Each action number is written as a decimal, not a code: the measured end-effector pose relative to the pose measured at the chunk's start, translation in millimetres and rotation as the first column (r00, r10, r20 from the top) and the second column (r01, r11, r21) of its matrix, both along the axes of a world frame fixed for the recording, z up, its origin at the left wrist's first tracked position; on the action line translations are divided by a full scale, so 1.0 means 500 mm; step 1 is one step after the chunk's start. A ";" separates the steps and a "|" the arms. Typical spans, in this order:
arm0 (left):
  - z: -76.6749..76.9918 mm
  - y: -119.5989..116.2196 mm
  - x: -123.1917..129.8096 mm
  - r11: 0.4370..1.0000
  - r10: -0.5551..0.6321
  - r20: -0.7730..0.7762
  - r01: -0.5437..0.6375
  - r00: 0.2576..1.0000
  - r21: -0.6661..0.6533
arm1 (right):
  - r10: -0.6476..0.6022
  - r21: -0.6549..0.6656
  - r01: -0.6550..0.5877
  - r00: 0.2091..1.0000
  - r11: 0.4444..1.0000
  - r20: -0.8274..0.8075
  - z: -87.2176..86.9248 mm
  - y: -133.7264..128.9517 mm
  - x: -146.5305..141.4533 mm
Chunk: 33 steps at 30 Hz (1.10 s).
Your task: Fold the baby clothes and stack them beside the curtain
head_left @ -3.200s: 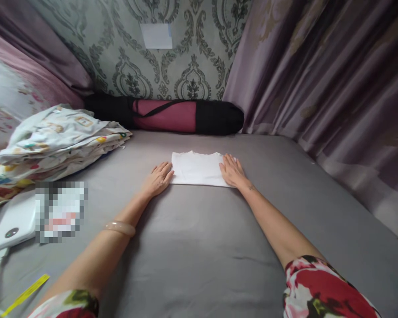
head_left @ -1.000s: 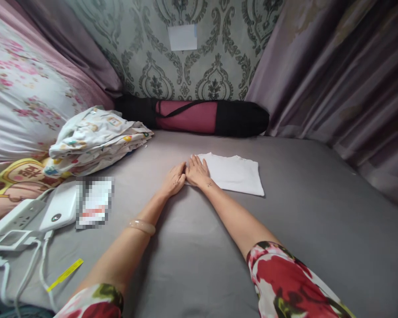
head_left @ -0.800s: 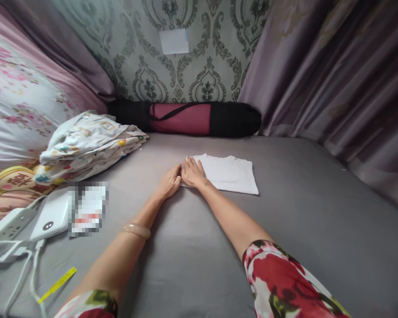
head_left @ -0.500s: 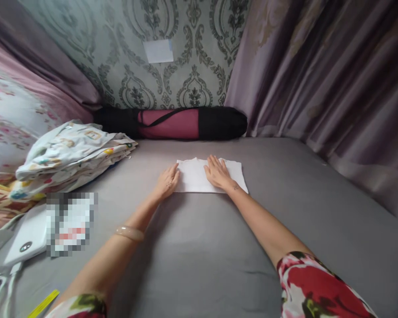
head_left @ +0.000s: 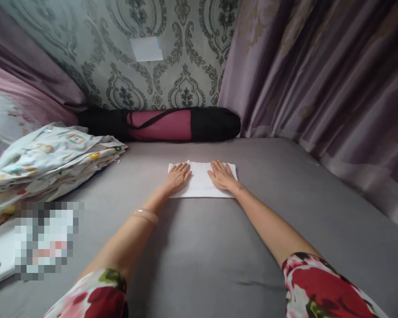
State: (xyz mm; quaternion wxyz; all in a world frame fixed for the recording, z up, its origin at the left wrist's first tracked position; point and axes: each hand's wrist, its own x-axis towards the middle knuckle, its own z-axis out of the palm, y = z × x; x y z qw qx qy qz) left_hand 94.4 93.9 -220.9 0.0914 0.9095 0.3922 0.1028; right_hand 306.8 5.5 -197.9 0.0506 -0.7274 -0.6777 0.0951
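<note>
Nearest, on the near side of the white cloth point(head_left: 199, 179), two flowered sleeves come in, the left sleeve point(head_left: 97, 293) to the left of the cloth and the right sleeve point(head_left: 321, 282) to its right. Well to the left of the cloth and nearer than it lie a white gadget point(head_left: 1, 254) with a dark round spot and, beside it, an item point(head_left: 53, 247) blurred into squares. A pale bangle point(head_left: 146, 216) circles the left forearm, just nearer than the cloth. The cloth itself lies flat on the gray sheet point(head_left: 199, 251), with a straight near edge and an uneven far edge. The left hand point(head_left: 179, 177) rests palm down on the left part of the cloth, its fingers slightly apart and pointing away. The right hand point(head_left: 222, 175) lies palm down on the right part, fingers a little spread and thumb held off to the side; bare cloth shows between the two hands. Left of the cloth and a bit farther sits a pile of printed clothes point(head_left: 53, 157). Beyond the cloth stretches a long black and maroon bag point(head_left: 161, 125), with purple curtains point(head_left: 285, 66) off to the right. Farthest back, behind the cloth, the patterned wall point(head_left: 185, 48) bears a white paper point(head_left: 147, 49).
</note>
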 end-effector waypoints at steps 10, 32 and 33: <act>-0.020 0.086 -0.024 0.987 0.152 0.074 -0.155 0.986 0.044 | -0.077 0.095 0.077 0.997 0.993 0.002 -0.001 0.021 0.056; 0.124 0.117 -0.063 0.968 0.088 0.002 -0.085 0.996 -0.237 | -0.039 -0.034 0.028 0.931 0.999 -0.363 0.079 0.033 0.192; 0.132 0.116 -0.072 0.955 0.051 0.087 -0.023 0.995 -0.294 | -0.034 -0.017 0.029 0.916 0.999 -0.400 0.091 0.023 0.191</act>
